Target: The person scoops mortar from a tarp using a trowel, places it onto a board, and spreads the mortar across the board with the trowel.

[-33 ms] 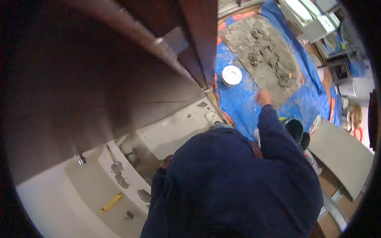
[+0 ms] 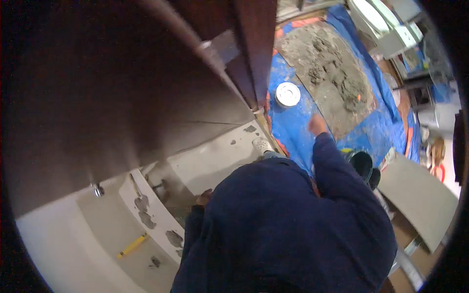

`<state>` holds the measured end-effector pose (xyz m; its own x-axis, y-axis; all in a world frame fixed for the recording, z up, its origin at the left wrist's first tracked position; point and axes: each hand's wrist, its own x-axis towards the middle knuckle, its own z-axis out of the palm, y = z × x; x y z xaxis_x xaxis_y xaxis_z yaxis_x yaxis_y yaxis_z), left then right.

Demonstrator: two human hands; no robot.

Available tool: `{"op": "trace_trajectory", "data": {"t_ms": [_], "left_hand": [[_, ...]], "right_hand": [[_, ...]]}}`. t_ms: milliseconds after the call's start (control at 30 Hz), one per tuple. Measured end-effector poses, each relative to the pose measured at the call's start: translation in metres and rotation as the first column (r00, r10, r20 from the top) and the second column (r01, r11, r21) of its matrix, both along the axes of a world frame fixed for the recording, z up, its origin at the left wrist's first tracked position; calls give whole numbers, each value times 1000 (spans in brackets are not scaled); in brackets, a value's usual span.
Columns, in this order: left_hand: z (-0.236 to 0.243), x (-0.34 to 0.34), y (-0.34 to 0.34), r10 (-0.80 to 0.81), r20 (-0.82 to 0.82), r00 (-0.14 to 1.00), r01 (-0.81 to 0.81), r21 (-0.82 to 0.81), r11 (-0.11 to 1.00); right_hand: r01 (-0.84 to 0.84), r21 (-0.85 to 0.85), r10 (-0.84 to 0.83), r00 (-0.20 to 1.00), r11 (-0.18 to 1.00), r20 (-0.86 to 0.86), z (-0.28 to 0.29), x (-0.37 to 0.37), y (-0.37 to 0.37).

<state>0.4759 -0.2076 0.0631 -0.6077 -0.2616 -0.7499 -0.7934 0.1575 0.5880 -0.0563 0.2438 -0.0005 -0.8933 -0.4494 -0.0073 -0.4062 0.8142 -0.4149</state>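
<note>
My right hand (image 2: 317, 124) is stretched out over the blue tarp (image 2: 295, 132), beside the near edge of a board heaped with grey mortar (image 2: 342, 73). A round white lidded tub (image 2: 287, 94) stands just beyond it. Blur smears the fingers, and nothing plainly shows in them. My left hand (image 2: 204, 197) is low by my side, near the white ledge (image 2: 207, 158); my dark blue sweater partly covers it, so its fingers are hard to make out. A trowel (image 2: 138, 195) lies on the narrow white rim, next to several mortar smears.
A yellow spirit level (image 2: 133, 245) lies in the white bathtub (image 2: 105, 229), below a chrome spout (image 2: 98, 190). A dark brown panel (image 2: 112, 97) rises at left. Dark buckets (image 2: 361, 163) and a pale board (image 2: 420, 195) stand at right. A white shoe (image 2: 261, 144) rests near the threshold.
My right hand has shifted a little left and nearer to me, away from the mortar board. The whole view has moved slightly; my left hand stays by my side.
</note>
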Motion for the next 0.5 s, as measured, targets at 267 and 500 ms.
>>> {"op": "trace_trajectory", "data": {"t_ms": [267, 500], "left_hand": [[-11, 54, 29, -381, -42, 924, 329, -424, 844], [18, 47, 99, -253, -114, 961, 168, -487, 857]], "right_hand": [[-877, 24, 732, 414, 479, 541, 37, 89, -213], [-968, 84, 607, 216, 238, 765, 89, 85, -237]]}}
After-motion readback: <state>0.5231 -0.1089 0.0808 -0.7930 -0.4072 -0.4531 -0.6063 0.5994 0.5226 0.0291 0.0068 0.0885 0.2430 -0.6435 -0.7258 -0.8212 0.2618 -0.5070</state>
